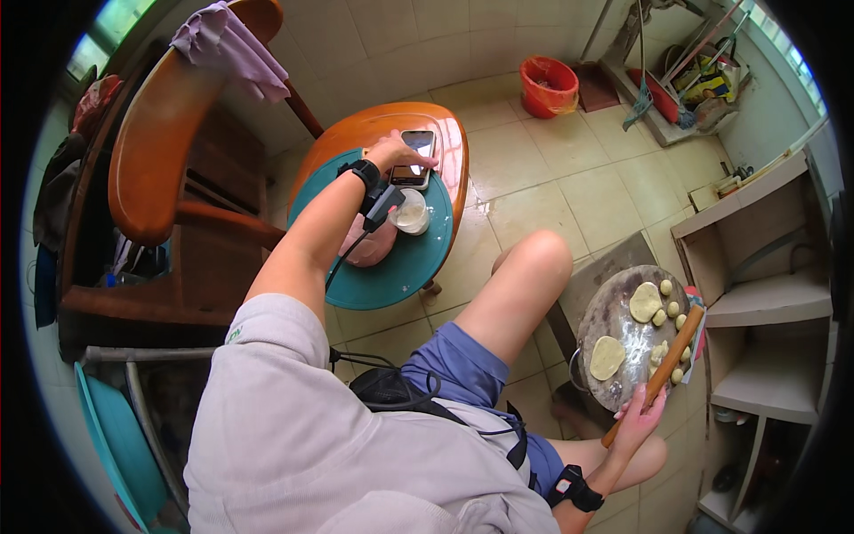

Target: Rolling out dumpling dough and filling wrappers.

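Note:
Over a smartphone (pixel 419 143) on the wooden chair seat, my left hand (pixel 395 153) spans its width, thumb at one edge and fingers at the other. Below it, a teal round board (pixel 417 263) carries a clear tub of white powder (pixel 412 215) and a pink rounded thing (pixel 368 243), partly hidden by my forearm. My right hand (pixel 639 417) grips one end of a wooden rolling pin (pixel 672 352), held slantwise over a floured round board (pixel 594 320). Flattened dough rounds (pixel 607 358) and several small dough balls (pixel 673 309) lie on that board.
A chair back (pixel 157 140) with a lilac cloth (pixel 230 50) rises at the left. Farther off stand a red bucket (pixel 547 90) and brooms (pixel 640 103). Open shelving (pixel 767 304) borders the round board. A cable hangs from my left wrist; a teal basin (pixel 120 447) stands behind me.

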`<action>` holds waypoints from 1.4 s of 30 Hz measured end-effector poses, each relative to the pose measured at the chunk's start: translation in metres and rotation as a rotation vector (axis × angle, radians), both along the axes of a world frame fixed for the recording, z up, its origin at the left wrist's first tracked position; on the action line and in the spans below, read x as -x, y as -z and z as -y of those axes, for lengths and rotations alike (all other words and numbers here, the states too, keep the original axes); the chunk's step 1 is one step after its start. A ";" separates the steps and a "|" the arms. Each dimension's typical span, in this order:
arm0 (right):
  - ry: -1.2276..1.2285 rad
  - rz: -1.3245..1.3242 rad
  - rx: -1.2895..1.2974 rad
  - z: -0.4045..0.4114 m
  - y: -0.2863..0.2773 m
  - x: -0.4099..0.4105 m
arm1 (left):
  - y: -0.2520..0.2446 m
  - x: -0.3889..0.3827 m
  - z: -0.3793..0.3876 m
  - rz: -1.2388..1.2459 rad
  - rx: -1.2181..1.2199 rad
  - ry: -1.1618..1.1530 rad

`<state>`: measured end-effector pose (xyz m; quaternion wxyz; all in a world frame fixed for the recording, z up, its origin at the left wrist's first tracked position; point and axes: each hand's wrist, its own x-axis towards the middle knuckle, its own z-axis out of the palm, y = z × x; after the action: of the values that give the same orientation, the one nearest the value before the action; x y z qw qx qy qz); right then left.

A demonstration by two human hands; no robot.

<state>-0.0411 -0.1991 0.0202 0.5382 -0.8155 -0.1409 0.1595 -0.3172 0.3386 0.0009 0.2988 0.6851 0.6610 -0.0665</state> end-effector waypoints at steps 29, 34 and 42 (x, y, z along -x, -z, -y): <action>0.003 0.040 0.063 -0.027 -0.005 0.001 | -0.067 0.058 0.001 1.731 0.686 -0.140; -0.009 0.074 0.060 -0.028 -0.003 0.002 | -0.073 0.065 0.019 1.779 0.599 -0.051; -0.006 0.116 0.037 -0.018 0.003 -0.001 | -0.061 0.078 0.014 1.807 0.500 -0.018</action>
<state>-0.0397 -0.1811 0.0175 0.5136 -0.8327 -0.1712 0.1160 -0.3956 0.3249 0.0616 0.8381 0.3876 0.1501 0.3533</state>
